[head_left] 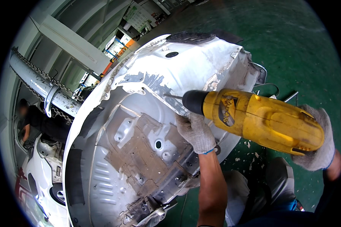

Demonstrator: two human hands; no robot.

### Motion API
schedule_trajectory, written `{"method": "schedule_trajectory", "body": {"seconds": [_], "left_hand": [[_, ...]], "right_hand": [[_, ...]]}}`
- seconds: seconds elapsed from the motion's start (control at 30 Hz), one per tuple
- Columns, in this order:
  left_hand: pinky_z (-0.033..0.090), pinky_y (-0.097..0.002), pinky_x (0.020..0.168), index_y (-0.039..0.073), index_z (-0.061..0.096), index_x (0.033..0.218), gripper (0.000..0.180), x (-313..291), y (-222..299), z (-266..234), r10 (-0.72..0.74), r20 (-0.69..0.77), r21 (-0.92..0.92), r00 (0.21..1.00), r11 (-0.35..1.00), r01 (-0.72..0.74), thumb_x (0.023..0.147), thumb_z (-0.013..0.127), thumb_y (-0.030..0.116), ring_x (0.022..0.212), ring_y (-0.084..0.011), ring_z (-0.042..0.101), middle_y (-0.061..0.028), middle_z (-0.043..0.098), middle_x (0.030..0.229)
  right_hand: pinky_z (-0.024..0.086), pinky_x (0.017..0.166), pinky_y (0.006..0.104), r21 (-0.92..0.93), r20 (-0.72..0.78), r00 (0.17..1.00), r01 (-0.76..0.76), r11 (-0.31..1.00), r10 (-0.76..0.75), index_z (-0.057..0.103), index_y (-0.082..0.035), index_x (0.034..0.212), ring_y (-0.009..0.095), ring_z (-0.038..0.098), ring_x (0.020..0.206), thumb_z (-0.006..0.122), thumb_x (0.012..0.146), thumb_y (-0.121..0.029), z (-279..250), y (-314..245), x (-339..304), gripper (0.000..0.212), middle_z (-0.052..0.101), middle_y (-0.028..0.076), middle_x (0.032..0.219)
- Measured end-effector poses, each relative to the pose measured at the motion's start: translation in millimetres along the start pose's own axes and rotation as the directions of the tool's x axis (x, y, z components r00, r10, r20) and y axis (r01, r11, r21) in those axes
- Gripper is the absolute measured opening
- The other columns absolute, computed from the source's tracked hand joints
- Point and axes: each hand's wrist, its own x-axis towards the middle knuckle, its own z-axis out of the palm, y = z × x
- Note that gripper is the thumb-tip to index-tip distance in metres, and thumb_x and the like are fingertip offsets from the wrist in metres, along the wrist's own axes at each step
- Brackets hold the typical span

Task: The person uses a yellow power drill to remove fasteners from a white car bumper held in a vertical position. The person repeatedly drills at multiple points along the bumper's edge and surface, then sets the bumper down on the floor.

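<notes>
A yellow power drill with a black chuck lies across the view, its thin bit pointing left at the flange of a white car body panel. The bit's tip meets a grey patch scraped of paint. My right hand, in a grey knit glove, is closed round the drill's rear grip; the drill's body hides most of its fingers. Just below the chuck, my gloved left hand is closed at the panel's edge, its fingers curled on the inner side. The chuck and glove partly cover that edge.
Dirty brown padding covers part of the panel's inner side. Paint flakes lie on the green floor. At left are a grey pole wrapped in chain, another white car, and a person in dark clothes.
</notes>
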Motion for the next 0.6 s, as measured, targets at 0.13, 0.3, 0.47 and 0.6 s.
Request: {"method": "schedule_trajectory", "body": {"seconds": [0.13, 0.3, 0.47, 0.6], "left_hand": [[0.059, -0.0433, 0.091, -0.001, 0.055, 0.129, 0.031, 1, 0, -3, -0.002, -0.006, 0.029, 1.000, 1.000, 0.002, 0.105, 0.045, 0.015, 0.105, -0.0297, 0.068, -0.0185, 0.065, 0.122], [0.057, -0.0450, 0.094, -0.001, 0.056, 0.129, 0.035, 2, -10, 1, -0.046, 0.003, -0.050, 0.999, 0.998, 0.046, 0.107, 0.042, 0.021, 0.108, -0.0306, 0.066, -0.0172, 0.065, 0.123], [0.057, -0.0444, 0.092, 0.000, 0.057, 0.128, 0.033, 2, -5, -3, -0.022, -0.016, -0.048, 1.000, 0.999, 0.021, 0.106, 0.044, 0.021, 0.107, -0.0292, 0.067, -0.0163, 0.066, 0.121], [0.059, -0.0382, 0.087, -0.001, 0.056, 0.127, 0.028, -2, 3, 4, -0.010, -0.008, 0.008, 1.000, 1.000, 0.010, 0.101, 0.056, 0.010, 0.102, -0.0245, 0.068, -0.0145, 0.066, 0.119]], "right_hand": [[0.041, 0.110, 0.0430, -0.121, -0.044, 0.992, 0.108, 0.987, -0.114, 0.053, -0.009, 0.142, 0.029, 0.056, 0.128, 0.090, 0.068, -0.029, -2, -12, 17, 0.085, 0.057, 0.014, 0.140], [0.043, 0.108, 0.0417, 0.124, -0.150, 0.987, -0.042, 0.991, 0.060, 0.053, -0.009, 0.141, 0.028, 0.058, 0.125, 0.090, 0.070, -0.026, 5, -16, 33, 0.082, 0.059, 0.013, 0.137], [0.046, 0.106, 0.0404, 0.214, -0.155, 0.982, -0.076, 0.974, 0.111, 0.054, -0.008, 0.141, 0.026, 0.061, 0.122, 0.089, 0.071, -0.024, 7, -15, 39, 0.079, 0.061, 0.012, 0.135], [0.048, 0.104, 0.0394, 0.250, -0.159, 0.976, -0.104, 0.963, 0.147, 0.054, -0.008, 0.140, 0.025, 0.063, 0.119, 0.088, 0.073, -0.021, 5, -13, 40, 0.077, 0.063, 0.012, 0.133]]}}
